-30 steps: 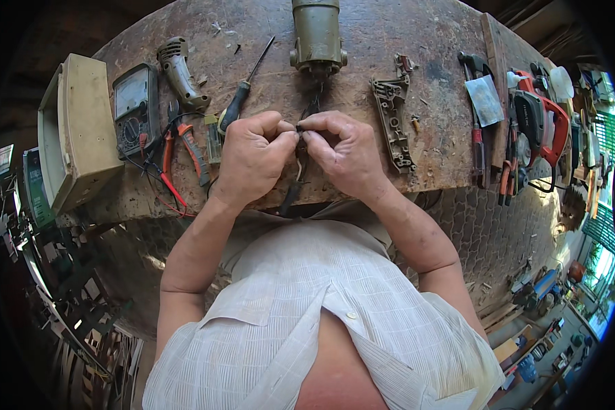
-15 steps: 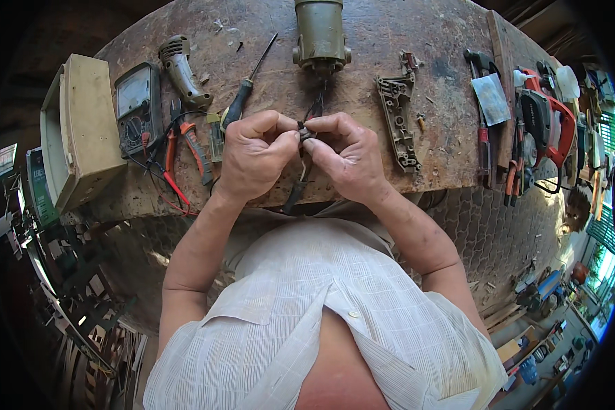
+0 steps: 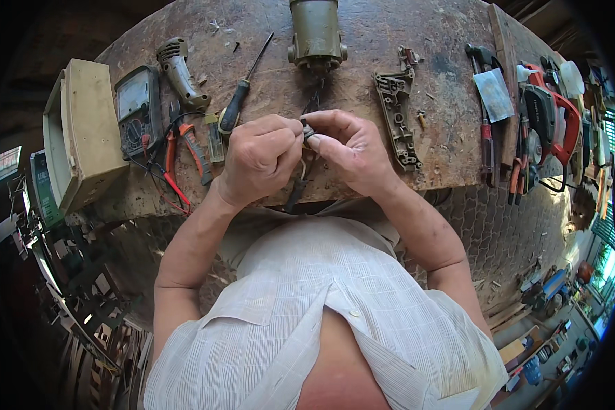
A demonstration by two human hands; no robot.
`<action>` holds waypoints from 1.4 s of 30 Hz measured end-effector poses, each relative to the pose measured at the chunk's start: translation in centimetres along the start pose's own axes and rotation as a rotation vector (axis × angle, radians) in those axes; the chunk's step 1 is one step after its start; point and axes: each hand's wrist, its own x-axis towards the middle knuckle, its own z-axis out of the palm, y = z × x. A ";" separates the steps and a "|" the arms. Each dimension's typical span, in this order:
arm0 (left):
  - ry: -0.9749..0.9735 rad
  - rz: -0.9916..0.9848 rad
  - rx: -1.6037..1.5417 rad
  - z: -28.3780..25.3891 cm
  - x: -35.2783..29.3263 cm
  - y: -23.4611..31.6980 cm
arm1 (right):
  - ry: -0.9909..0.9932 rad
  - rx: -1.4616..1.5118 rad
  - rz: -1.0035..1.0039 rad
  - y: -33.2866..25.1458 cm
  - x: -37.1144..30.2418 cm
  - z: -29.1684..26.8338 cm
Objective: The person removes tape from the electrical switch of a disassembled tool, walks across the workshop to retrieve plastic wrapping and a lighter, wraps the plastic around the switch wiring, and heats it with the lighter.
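Observation:
In front of me, a small grey-and-black electrical part (image 3: 309, 133) is pinched between the thumb and forefinger of my right hand (image 3: 352, 147). My left hand (image 3: 263, 154) is closed against its other side; whatever its fingers grip is hidden. Dark wires (image 3: 313, 102) run from behind my fingertips toward an olive-green motor housing (image 3: 316, 34) farther back on the bench. Below my hands, a dark cable end (image 3: 296, 195) hangs toward the bench edge. An open handle half-shell (image 3: 393, 102) lies to the right of my right hand.
On the left stand a beige box (image 3: 92, 126), a multimeter (image 3: 137, 102), orange-handled pliers (image 3: 195, 154) and another handle shell (image 3: 183, 75). Left of the motor lies a screwdriver (image 3: 236, 106). A red-and-black power tool (image 3: 557, 119) and hand tools crowd the right, beyond a wooden strip (image 3: 504, 82).
My left hand has rolled over, its fingers now curled into a fist with the back upward. My right hand keeps its pinch at nearly the same spot.

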 end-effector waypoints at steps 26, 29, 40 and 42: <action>-0.016 -0.103 0.001 -0.1 -0.2 0.7 | 0.063 -0.064 0.080 -1.0 0.1 1.4; 0.013 -0.121 -0.019 0.2 -0.6 0.5 | 0.049 0.020 0.151 -1.1 0.0 1.2; 0.077 -0.184 0.017 -0.9 -1.1 0.9 | 0.102 0.108 0.112 -0.8 -0.1 1.8; 0.095 -0.222 0.004 -1.3 -1.2 1.1 | 0.107 0.103 0.110 -0.8 -0.2 1.8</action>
